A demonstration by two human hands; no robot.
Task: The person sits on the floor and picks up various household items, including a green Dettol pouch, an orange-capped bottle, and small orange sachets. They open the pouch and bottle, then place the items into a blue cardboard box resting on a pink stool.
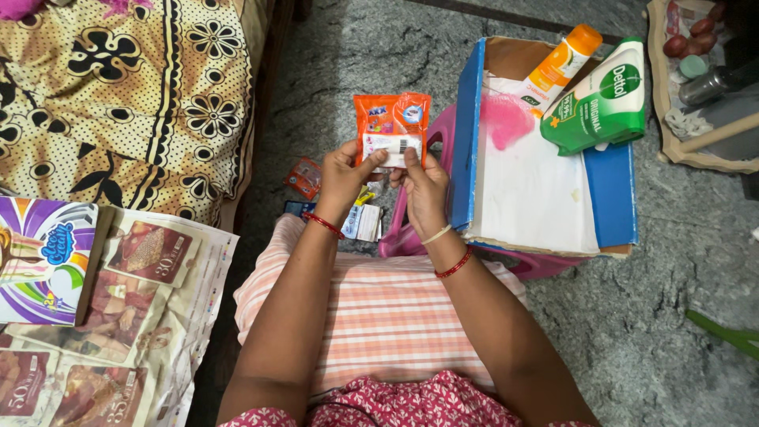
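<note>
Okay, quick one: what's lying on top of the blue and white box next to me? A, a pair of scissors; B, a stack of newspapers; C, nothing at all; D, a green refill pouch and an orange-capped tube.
D: a green refill pouch and an orange-capped tube lie on the blue and white box, while both hands hold an orange sachet.

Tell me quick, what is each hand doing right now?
Left hand: closed on the lower left edge of the orange sachet.
Right hand: closed on the lower right edge of the same sachet.
</note>
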